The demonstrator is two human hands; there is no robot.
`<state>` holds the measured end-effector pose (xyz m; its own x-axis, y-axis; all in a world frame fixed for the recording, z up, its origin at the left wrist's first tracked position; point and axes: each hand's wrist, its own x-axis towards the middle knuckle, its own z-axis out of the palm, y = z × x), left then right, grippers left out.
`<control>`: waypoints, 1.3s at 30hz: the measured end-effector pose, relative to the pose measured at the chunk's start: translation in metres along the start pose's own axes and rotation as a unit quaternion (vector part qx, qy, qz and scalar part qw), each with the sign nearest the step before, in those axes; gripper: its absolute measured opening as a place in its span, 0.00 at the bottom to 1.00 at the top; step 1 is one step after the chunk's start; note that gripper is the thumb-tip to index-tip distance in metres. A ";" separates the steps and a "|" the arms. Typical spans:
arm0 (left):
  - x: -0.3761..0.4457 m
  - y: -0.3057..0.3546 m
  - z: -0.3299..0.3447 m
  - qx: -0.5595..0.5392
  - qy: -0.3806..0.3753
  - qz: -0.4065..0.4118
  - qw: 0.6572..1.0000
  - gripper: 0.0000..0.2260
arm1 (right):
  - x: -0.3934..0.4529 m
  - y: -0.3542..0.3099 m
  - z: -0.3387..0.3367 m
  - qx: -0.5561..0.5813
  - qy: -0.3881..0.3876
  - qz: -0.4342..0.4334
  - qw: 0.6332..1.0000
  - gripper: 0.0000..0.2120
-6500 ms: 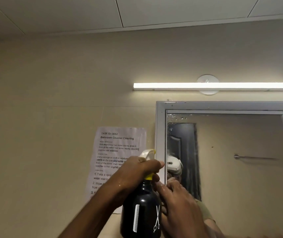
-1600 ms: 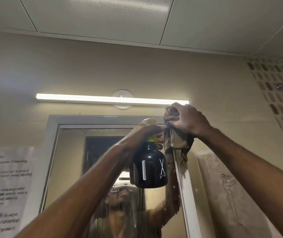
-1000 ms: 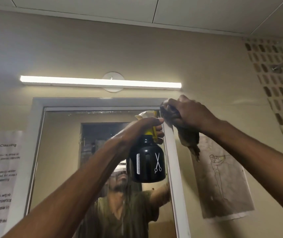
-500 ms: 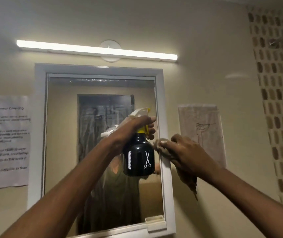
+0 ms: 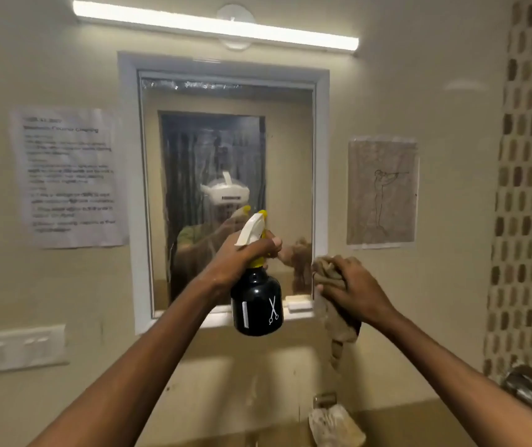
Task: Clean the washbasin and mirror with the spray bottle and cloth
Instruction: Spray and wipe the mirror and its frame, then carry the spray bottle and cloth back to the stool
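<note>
far left, low on the wall: switch plate (image 5: 13, 349). above it a printed notice (image 5: 69, 177), text too blurred to read. strip light (image 5: 216, 25) ran across the top of the wall.

mirror (image 5: 226, 156) hung centre, white frame. glass showed vertical wet streaks across the dark reflected area and droplets along the top edge; judged sprayed but not yet wiped dry there. a small pale block sat on the lower frame ledge, identity unclear.

left hand (image 5: 242, 256) was curled round the neck of the spray bottle (image 5: 256, 304), a finger across the trigger side, bottle upright and held in front of the lower mirror, nozzle toward the glass. bottle black with yellow collar and pale head.

right hand (image 5: 351, 285) gripped the cloth (image 5: 335, 304), bunched, pressed at the lower right corner of the mirror frame, loose tail hanging below.

right of the mirror: a taped drawing (image 5: 382, 191); far right, a patterned tile strip (image 5: 529, 188).

bottom edge: a tap (image 5: 324, 400) with something pale beneath it; washbasin itself not in view, condition could not be told.

progress, as judgement: mirror stage in hand, right frame edge about done at its lower end; glass wipe and the whole washbasin appeared left.
</note>
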<state>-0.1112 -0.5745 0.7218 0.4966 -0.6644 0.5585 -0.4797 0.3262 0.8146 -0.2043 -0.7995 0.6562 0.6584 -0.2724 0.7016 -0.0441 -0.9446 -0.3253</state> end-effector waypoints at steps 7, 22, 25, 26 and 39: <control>-0.056 -0.017 0.006 0.095 0.060 -0.014 0.994 0.03 | -0.018 -0.042 -0.004 0.190 0.082 -0.025 0.978 0.21; -0.102 -0.034 0.032 0.158 0.136 -0.067 0.976 0.16 | -0.055 -0.080 0.026 0.321 0.026 -0.020 0.946 0.21; -0.111 -0.034 0.037 0.160 0.148 -0.077 0.973 0.20 | -0.067 -0.081 0.023 0.333 0.027 0.001 0.942 0.23; -0.114 -0.035 0.039 0.160 0.153 -0.077 0.972 0.21 | -0.072 -0.081 0.023 0.333 0.024 0.004 0.943 0.23; -0.143 -0.045 0.048 0.145 0.117 -0.066 0.980 0.15 | -0.126 -0.076 0.043 0.359 -0.037 0.046 0.932 0.18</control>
<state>-0.1955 -0.5262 0.5976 0.7033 -0.5050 0.5003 -0.5699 0.0202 0.8215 -0.2521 -0.6851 0.5653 0.7280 -0.3067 0.6132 0.3934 -0.5456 -0.7400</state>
